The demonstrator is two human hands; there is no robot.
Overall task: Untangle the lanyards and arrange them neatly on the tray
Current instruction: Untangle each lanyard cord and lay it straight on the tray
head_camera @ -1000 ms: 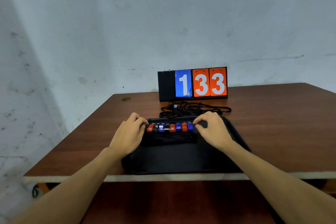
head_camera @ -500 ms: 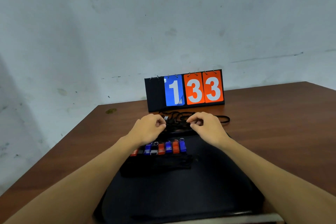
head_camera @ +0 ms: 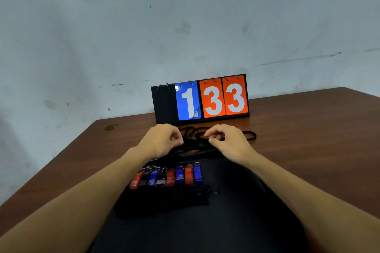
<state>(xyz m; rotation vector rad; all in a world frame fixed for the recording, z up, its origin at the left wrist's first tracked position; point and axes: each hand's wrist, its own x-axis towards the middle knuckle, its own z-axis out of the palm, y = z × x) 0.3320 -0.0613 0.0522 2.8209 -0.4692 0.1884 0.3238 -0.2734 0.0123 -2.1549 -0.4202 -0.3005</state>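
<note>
Both hands have left the row of clips, where they rested a second ago, and gone to the far edge of the tray; by the look of it the clips are lined up and the loose cords are next.

The left hand [head_camera: 162, 139] is curled nearly closed, fingertips pinched together at the left end of the cord pile; it seems to hold a strand, though the cord inside the pinch is too dark to make out.

Nearer the person, the clips [head_camera: 167, 176] lie side by side in one row, red, black and blue. The row runs left to right, and each clip's long axis runs near to far, its metal ring pointing at the far side. Black cords bunch just near of them on the tray [head_camera: 236, 222], hard to separate from the dark surface.

The tangled black lanyard cords [head_camera: 197, 134] sit on the table [head_camera: 308, 139] just beyond the tray's far rim, spread left to right, one loop trailing right. Behind them stands a flip scoreboard [head_camera: 202, 98] reading 133.

The right hand [head_camera: 225, 140] is likewise narrowly closed, thumb and forefinger pinching at the pile's middle.
</note>
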